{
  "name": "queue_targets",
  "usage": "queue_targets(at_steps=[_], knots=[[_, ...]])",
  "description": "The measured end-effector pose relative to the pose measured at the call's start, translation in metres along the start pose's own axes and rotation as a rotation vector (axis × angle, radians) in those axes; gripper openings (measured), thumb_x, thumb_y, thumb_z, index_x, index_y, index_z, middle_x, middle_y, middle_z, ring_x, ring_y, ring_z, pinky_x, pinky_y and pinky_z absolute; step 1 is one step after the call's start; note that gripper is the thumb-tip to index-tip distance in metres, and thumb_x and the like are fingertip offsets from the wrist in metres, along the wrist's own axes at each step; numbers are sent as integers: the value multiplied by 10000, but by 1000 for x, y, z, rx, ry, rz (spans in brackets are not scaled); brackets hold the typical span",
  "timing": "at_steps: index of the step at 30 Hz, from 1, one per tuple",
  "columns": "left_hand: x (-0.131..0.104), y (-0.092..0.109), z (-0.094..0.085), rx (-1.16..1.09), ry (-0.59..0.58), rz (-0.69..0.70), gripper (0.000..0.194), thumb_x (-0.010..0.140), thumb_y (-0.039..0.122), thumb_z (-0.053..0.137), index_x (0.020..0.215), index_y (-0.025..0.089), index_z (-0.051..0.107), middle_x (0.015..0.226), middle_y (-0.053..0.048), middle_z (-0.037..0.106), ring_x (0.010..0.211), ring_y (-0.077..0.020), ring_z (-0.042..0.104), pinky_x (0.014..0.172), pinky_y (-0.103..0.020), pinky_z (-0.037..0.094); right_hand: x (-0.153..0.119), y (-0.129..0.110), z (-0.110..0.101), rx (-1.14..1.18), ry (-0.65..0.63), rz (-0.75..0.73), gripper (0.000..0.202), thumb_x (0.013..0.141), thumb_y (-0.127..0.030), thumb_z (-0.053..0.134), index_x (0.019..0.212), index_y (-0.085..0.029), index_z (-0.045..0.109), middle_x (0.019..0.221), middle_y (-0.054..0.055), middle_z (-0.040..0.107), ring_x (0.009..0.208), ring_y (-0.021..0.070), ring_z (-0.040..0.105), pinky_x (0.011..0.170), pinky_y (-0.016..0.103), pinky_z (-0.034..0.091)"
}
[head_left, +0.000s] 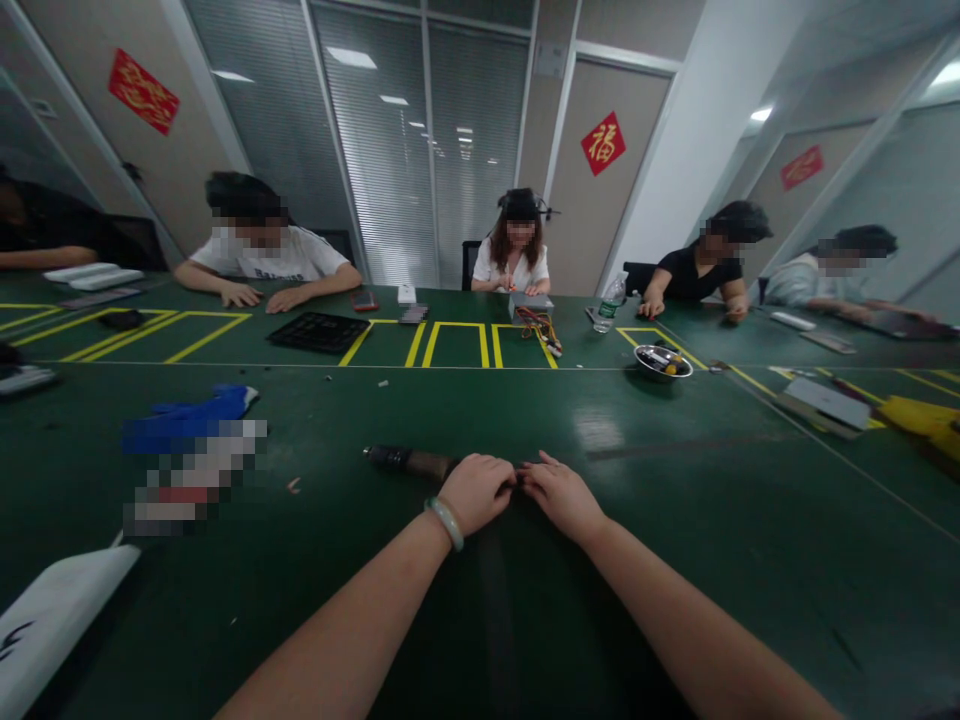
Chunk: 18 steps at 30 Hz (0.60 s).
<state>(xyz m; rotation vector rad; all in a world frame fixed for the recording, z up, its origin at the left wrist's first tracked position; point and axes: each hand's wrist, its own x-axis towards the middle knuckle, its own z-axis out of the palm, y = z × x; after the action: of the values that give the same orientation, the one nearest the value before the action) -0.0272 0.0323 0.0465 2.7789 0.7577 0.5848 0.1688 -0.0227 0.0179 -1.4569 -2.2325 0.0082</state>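
Observation:
A dark rod-like tool [390, 458] with a metal tip at its left end lies across the green table in front of me. My left hand [478, 492], with a pale bangle [445, 523] at the wrist, has its fingers curled over the tool's right part. Close beside it, my right hand [561, 494] has bent fingers at the right end, fingertips nearly meeting those of my left hand. What lies under the right fingertips is small and dark and cannot be made out.
Blue gloves [187, 418] and a white device [64, 620] lie on the left. Farther off are a black tray [319, 332], a bottle [609, 303], a metal bowl [663, 364] and a box with wires [529, 306]. Several people sit across the green table [712, 530].

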Motion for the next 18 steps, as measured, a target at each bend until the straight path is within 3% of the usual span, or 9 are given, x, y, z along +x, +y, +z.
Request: queue_targets(at_steps=[5, 11, 15, 18], knots=[[-2, 3, -3, 7, -13, -4, 131, 805, 172, 567, 928, 208, 596, 954, -23, 664, 923, -200, 603, 874, -362, 448, 1, -1, 0, -74, -4, -61, 91, 880, -121, 506, 911, -190, 556, 949, 48, 689, 936, 171, 651, 1089, 432, 369], [-5, 12, -10, -34, 175, 16, 529, 773, 161, 532, 1296, 220, 476, 1320, -57, 547, 1219, -226, 492, 1129, -462, 265, 3, -10, 0, -143, 4, -55, 141, 891, -87, 427, 882, -182, 531, 853, 47, 651, 888, 174, 626, 1039, 408, 405], [-6, 14, -15, -59, 268, 43, 565, 776, 95, 459, 1327, 219, 457, 1310, -41, 557, 1245, -208, 478, 1149, -473, 251, 4, -10, -3, -170, -9, -30, 131, 893, -92, 428, 875, -177, 526, 874, 61, 634, 925, 187, 597, 997, 375, 409], [-7, 12, -15, -65, 294, 41, 561, 784, 86, 446, 1330, 215, 455, 1278, -46, 578, 1227, -206, 495, 1141, -488, 271, 1, 5, -15, -192, -42, 48, 117, 894, -114, 435, 859, -187, 520, 870, 60, 621, 890, 193, 590, 900, 352, 439]])
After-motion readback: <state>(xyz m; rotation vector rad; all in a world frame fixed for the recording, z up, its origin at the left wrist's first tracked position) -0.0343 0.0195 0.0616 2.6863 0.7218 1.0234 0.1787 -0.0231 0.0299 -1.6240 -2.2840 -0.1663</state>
